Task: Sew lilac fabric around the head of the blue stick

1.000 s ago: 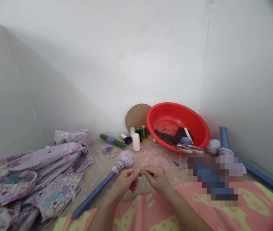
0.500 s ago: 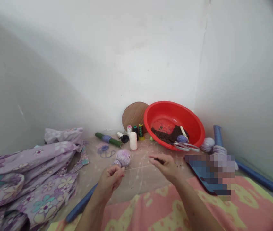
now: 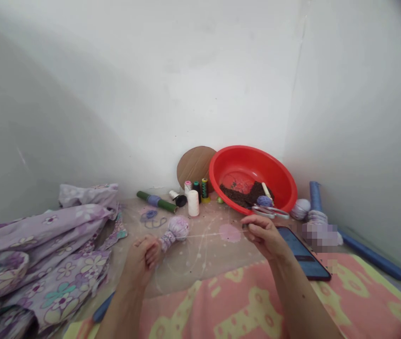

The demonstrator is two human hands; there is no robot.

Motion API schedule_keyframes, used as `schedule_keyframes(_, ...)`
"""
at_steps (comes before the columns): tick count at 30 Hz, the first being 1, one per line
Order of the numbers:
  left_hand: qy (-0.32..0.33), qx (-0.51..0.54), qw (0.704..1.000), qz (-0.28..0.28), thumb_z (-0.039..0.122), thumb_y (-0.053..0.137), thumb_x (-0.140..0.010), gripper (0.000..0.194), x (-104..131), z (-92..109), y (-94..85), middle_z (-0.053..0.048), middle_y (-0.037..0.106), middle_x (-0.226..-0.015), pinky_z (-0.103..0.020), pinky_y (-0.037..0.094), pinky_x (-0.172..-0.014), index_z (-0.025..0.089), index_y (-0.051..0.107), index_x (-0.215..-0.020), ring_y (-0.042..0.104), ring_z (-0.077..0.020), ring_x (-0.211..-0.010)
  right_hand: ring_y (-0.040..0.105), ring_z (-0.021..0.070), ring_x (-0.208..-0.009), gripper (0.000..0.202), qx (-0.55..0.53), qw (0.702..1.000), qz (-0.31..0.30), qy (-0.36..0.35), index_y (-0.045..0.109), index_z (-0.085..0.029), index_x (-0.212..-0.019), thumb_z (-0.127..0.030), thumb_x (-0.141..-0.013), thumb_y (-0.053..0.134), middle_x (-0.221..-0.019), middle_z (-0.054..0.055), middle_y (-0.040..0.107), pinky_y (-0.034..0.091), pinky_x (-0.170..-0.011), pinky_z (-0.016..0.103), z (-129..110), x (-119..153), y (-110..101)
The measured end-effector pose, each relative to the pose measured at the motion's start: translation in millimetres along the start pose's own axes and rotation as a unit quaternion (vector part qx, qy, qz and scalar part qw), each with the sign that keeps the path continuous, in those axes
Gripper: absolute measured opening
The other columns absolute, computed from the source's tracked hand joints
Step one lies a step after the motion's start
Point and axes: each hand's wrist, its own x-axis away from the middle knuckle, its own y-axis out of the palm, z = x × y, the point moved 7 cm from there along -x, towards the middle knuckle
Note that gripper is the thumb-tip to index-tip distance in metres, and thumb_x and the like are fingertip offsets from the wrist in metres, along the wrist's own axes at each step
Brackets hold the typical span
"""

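My left hand is closed around the lower end of a cloth bundle, a lilac floral fabric gathered into a round ball with a bound, twisted neck. From the ball a pale thread runs straight and taut to the right. My right hand pinches its far end between thumb and fingers; a small dark bit shows at those fingertips, too small to name. A white thread cone stands behind the bundle. Loose purple yarn lies behind my left hand.
A red basin leans at the back, holding dark material and scissors. Left of it are a cardboard disc, several spools and a green tube. Floral fabric is heaped left. A phone and blue tube lie right.
My right hand has moved right, lengthening the taut thread between it and the bundle. My left hand has shifted left, so more of the bundle's neck shows.
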Motion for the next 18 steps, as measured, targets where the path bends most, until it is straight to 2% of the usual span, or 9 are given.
schedule_keyframes(3,0.017,0.051,0.998,0.024,0.026,0.055,-0.058,0.034,0,5,-4.1,0.009,0.022,-0.037,-0.015,0.013,-0.029,0.018,0.027,-0.042,0.018,-0.0018,-0.032,0.023,0.0048,-0.038,0.022,-0.040,0.999,0.017,-0.024,0.062,-0.019,-0.073,-0.035,-0.058,0.064,-0.044,-0.006,0.036,0.012,-0.039,0.021,-3,-1,-5)
schedule_keyframes(7,0.010,0.078,0.997,0.017,0.024,0.055,-0.058,0.034,2,6,-2.5,0.010,0.020,-0.036,-0.015,0.014,-0.028,0.018,0.026,-0.041,0.017,-0.0017,-0.031,0.022,0.0050,-0.037,0.024,-0.034,0.998,0.046,-0.030,0.060,-0.020,-0.073,-0.038,-0.058,0.064,-0.043,-0.006,0.035,0.013,-0.039,0.021,-2,-1,-11)
schedule_keyframes(11,0.025,0.105,0.994,-0.002,0.024,0.055,-0.058,0.031,3,12,-3.1,0.009,0.019,-0.036,-0.015,0.013,-0.029,0.017,0.029,-0.042,0.016,-0.0022,-0.032,0.020,0.0054,-0.036,0.023,-0.045,0.992,0.086,-0.083,0.058,-0.023,-0.076,-0.041,-0.062,0.058,-0.041,-0.007,0.031,0.018,-0.040,0.022,-6,2,-25)
schedule_keyframes(13,0.029,0.088,0.996,-0.012,0.025,0.055,-0.059,0.033,4,12,-3.9,0.009,0.019,-0.035,-0.015,0.013,-0.030,0.017,0.029,-0.041,0.017,-0.0025,-0.032,0.021,0.0055,-0.035,0.021,-0.055,0.990,0.087,-0.098,0.058,-0.024,-0.078,-0.041,-0.064,0.057,-0.042,-0.007,0.031,0.019,-0.040,0.022,-8,4,-29)
schedule_keyframes(15,0.020,0.036,0.998,-0.042,0.025,0.055,-0.058,0.033,5,7,-0.1,0.009,0.021,-0.035,-0.016,0.013,-0.032,0.017,0.029,-0.039,0.018,-0.0024,-0.032,0.022,0.0054,-0.035,0.020,-0.061,0.992,0.071,-0.084,0.058,-0.024,-0.077,-0.039,-0.064,0.058,-0.041,-0.007,0.032,0.019,-0.040,0.021,-7,4,-27)
schedule_keyframes(18,-0.004,-0.095,0.983,-0.154,0.024,0.056,-0.057,0.029,10,-9,21.1,0.006,0.031,-0.035,-0.017,0.015,-0.036,0.015,0.037,-0.038,0.023,-0.0024,-0.034,0.025,0.0051,-0.036,0.022,0.006,0.999,0.039,-0.021,0.061,-0.019,-0.076,-0.036,-0.062,0.062,-0.041,-0.007,0.034,0.017,-0.038,0.021,1,-1,-16)
